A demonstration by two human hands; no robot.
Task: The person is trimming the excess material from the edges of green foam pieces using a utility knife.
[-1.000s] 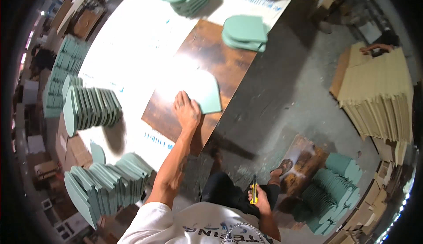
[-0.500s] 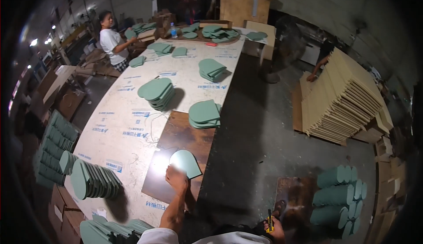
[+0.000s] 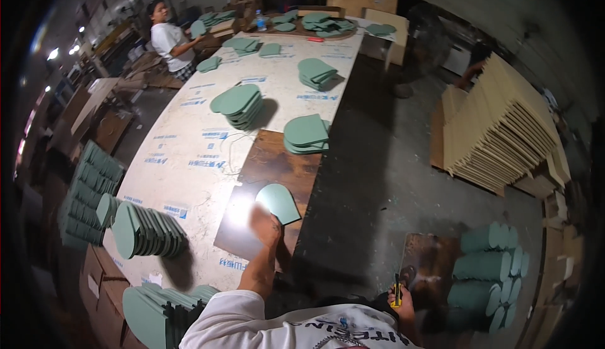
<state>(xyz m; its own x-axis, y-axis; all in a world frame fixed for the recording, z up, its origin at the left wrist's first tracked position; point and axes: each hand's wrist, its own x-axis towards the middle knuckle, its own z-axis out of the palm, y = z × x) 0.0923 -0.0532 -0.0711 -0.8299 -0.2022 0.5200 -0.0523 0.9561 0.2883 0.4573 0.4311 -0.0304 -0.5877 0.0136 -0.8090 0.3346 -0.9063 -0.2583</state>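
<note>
A pale green round-topped panel (image 3: 280, 203) lies on a brown wood-grain board (image 3: 277, 157) at the table's right side. My left hand (image 3: 267, 223) is at the panel's lower left edge, its fingers washed out by glare, so their grip does not show. Low at the right, away from the table, my right hand (image 3: 404, 300) is closed round a yellow and black utility knife (image 3: 397, 291). Stacks of similar panels stand beyond the board, the nearest stack (image 3: 307, 133) overlapping its far end.
The long white table (image 3: 183, 188) carries a leaning row of green panels (image 3: 148, 230) at left. Bundled green panels (image 3: 482, 267) stand on the floor at right, below a large stack of tan sheets (image 3: 504, 128). Another person (image 3: 169, 43) stands at the table's far left.
The whole view has shifted, with the table now higher and further right in it. My left hand has moved slightly up along the panel's left edge. My right hand still holds the knife.
</note>
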